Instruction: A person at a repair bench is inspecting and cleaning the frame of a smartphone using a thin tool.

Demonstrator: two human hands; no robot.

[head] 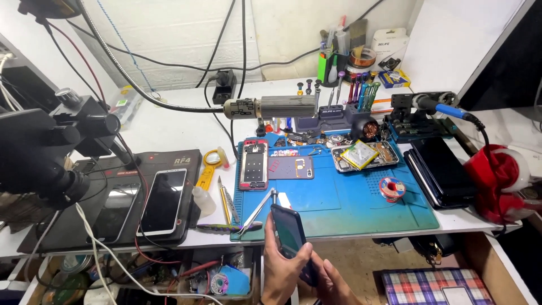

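Both my hands hold a dark smartphone (288, 230) upright at the front edge of the bench, its screen tilted toward me. My left hand (278, 270) wraps its lower left side, thumb on the edge. My right hand (332, 281) supports it from the lower right. Just behind the phone lies a blue work mat (350, 206) with silver tweezers (257, 212), a red-framed opened phone (254, 165), a grey back cover (291, 168) and an opened phone with a yellowish battery (361, 155).
A microscope (42, 149) stands at left over a dark pad (186, 161) with two phones (164, 200). A solder spool (391, 187), dark stacked devices (443, 172), a red tape dispenser (499, 178), a screwdriver rack (361, 90), a soldering iron (443, 105) and cables are around.
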